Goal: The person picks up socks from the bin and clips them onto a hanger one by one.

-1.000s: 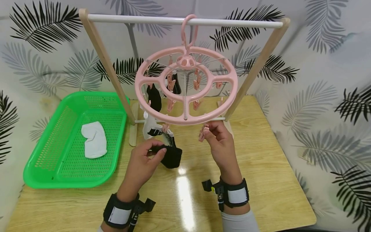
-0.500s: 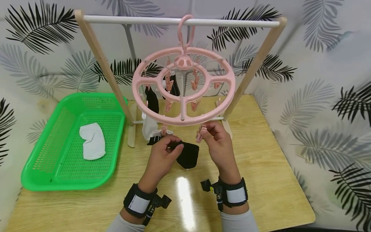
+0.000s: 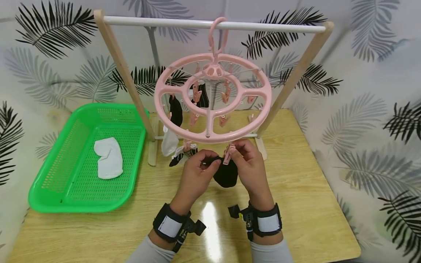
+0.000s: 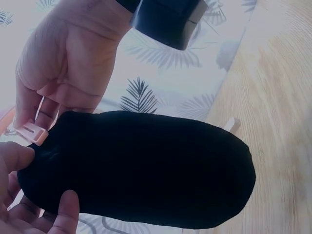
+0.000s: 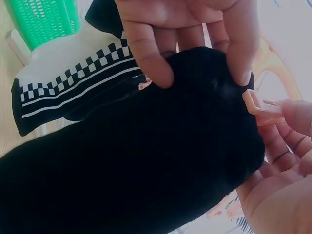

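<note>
My left hand (image 3: 200,171) pinches the top edge of a black sock (image 3: 226,176), which hangs down below the front of the pink ring hanger (image 3: 212,138). Between thumb and fingers, my right hand (image 3: 250,160) grips a pink clothespin (image 3: 227,156) at the hanger's front rim. In the right wrist view the clothespin (image 5: 263,108) meets the sock's edge; whether its tips enclose the fabric is hard to tell. The black sock (image 4: 146,168) stretches full length across the left wrist view.
Several socks hang from the hanger's left side, among them a black sock (image 3: 175,110) and a white sock (image 3: 169,141). The hanger hooks over a white rod (image 3: 164,22) on a wooden frame. A green basket (image 3: 138,175) at left holds a white sock (image 3: 110,159).
My left hand has carried the black sock rightward to the clothespin in my right hand. The right hand has stayed almost in place, and the clothespin now overlaps the sock's edge.
</note>
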The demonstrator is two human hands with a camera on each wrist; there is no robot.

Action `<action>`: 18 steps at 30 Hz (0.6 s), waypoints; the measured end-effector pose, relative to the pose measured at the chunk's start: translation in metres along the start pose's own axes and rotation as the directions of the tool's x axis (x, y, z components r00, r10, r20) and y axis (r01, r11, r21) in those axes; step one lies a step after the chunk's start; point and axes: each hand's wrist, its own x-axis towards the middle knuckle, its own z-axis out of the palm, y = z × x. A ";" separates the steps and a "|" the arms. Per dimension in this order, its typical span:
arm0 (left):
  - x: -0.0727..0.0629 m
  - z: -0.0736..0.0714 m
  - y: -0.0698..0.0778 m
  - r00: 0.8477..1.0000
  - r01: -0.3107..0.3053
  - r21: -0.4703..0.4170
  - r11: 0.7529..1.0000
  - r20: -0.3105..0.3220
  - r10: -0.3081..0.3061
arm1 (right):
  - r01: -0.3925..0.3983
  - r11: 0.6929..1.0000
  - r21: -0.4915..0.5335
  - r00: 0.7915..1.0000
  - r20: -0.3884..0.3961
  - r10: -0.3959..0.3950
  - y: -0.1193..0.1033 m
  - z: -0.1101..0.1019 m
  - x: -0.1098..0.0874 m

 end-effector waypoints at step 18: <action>0.001 -0.001 -0.014 0.988 -0.152 -0.082 0.985 0.025 0.155 | -0.012 1.000 -0.011 1.000 0.002 0.012 0.002 0.000 -0.002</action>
